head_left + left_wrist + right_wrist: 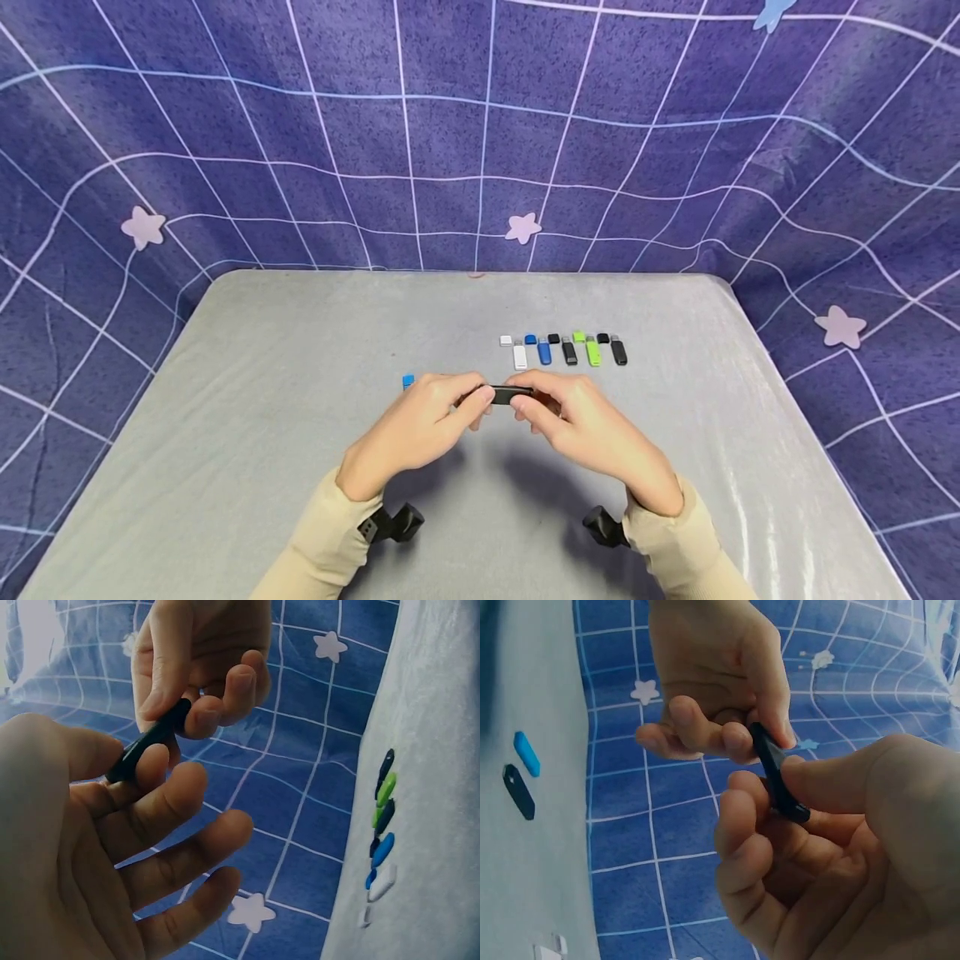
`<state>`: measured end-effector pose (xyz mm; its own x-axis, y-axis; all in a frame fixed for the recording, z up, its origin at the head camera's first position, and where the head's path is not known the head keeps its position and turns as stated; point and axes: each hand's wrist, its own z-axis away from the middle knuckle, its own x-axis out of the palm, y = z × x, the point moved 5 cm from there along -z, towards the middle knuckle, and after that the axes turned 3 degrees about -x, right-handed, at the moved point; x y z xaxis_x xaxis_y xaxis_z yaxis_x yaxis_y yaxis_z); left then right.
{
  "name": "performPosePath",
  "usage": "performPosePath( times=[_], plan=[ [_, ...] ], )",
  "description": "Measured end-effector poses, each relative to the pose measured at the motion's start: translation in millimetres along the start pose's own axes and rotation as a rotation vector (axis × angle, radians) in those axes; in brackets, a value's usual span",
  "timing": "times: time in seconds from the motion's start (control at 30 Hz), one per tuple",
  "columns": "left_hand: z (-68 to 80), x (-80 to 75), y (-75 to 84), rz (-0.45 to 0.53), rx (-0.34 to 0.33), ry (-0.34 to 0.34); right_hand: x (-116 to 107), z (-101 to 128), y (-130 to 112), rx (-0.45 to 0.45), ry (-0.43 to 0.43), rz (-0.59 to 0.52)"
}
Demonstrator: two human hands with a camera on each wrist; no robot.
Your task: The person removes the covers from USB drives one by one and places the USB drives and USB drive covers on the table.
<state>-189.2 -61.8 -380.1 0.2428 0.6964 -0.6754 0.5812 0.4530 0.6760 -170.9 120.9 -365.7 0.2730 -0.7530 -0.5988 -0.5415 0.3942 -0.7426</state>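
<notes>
Between both hands, above the table, is a black USB stick (508,395). My left hand (431,421) pinches one end of it with thumb and index finger. At the other end, the thumb and fingers of my right hand (581,417) grip it. In the left wrist view the dark stick (150,741) slants between the two hands, and the left hand's other fingers are spread. From the right wrist the same stick (778,776) shows no bare metal plug; whether a cap sits on it I cannot tell.
Beyond the right hand lies a row of USB sticks with separate caps: white (520,356), blue (544,352), black (569,352), green (593,352) and black (618,351). A blue stick (526,754) and a black one (519,793) lie on the table (285,400), left of the row.
</notes>
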Motion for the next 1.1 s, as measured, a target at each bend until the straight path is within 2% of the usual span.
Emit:
performPosePath(
  times=[0.17,0.57,0.73,1.1],
  plan=[
    [-1.2,5.0,-6.7,0.016,-0.036,-0.039,1.3,-1.2,4.6,0.044,-0.035,0.003],
    [-2.0,6.1,-9.0,0.016,-0.018,-0.070,1.5,-0.5,7.5,0.056,-0.038,-0.043],
    [-2.5,5.2,-7.6,-0.004,0.019,-0.063,4.0,-3.1,5.4,0.023,-0.030,-0.040],
    [-0.3,8.9,-4.6,-0.015,0.110,-0.142,2.5,-0.4,4.1,0.052,-0.087,-0.067]
  ],
)
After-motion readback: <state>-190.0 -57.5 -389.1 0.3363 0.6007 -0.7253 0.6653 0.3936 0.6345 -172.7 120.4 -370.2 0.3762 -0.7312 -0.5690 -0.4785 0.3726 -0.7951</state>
